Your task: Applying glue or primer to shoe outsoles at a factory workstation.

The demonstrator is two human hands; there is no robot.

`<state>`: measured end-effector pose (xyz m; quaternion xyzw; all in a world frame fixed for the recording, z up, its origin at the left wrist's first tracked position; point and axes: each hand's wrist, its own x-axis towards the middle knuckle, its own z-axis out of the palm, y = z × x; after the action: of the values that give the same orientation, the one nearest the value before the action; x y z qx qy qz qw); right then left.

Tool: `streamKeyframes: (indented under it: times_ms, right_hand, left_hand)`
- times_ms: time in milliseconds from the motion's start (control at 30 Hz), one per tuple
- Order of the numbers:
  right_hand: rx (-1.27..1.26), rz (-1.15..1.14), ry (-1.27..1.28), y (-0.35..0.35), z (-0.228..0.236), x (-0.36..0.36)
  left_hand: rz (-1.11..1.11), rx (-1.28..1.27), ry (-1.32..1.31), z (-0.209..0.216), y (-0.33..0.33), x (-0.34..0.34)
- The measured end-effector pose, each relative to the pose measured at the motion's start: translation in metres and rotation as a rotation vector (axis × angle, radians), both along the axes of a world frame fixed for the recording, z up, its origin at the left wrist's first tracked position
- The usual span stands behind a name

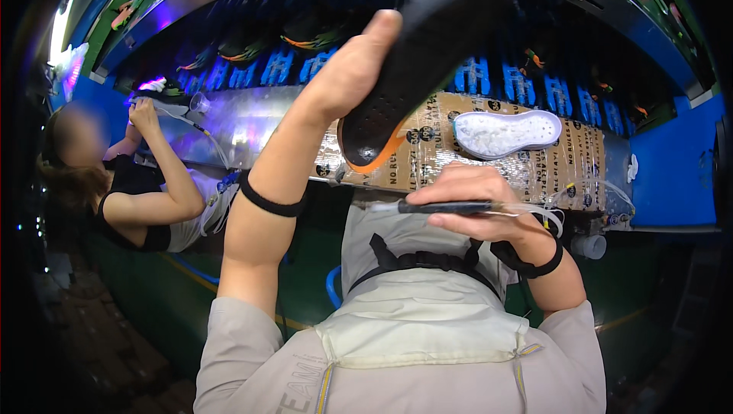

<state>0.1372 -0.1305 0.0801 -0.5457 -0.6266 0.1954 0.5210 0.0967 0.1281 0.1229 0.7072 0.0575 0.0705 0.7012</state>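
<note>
Gripping one long edge, the left hand (347,82) is holding the black shoe sole (416,63) above the left part of the cardboard sheet (592,162); the thumb is showing, the other fingers are not. The sole is tilting, its orange-edged end lowermost. The right hand (469,192) is holding a narrow grip around the black-handled brush (450,206), whose pale tip is pointing left, just off the cardboard's near edge and apart from the sole. A clear tube (551,213) is trailing rightward from it. The white shoe sole (508,135) is lying on the cardboard, right of its centre.

For good control, the left fingers should be bearing only on the rim, leaving the broad face unobstructed. The tube should be hanging slack; if catching on the cardboard's edge, it would probably be pulling the tip off line.
</note>
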Motion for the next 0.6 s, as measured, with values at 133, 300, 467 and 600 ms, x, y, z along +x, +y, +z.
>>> streamKeyframes:
  times_ms: [133,300,467,600]
  right_hand:
    - [-0.032,-0.354,0.320,-0.016,-0.007,-0.001]
    - [-0.003,-0.553,0.540,-0.023,-0.033,0.015]
    - [-0.075,-0.633,0.603,-0.007,-0.055,0.017]
    - [-0.171,-0.609,0.556,0.020,-0.063,0.015]
  left_hand:
    - [-0.178,-0.848,-0.465,-0.059,0.039,-0.036]
    - [0.290,-0.585,-0.271,-0.162,0.038,-0.134]
    - [-0.045,-1.370,-0.043,-0.189,-0.013,-0.188]
    - [-0.041,-1.543,0.046,-0.202,-0.065,-0.172]
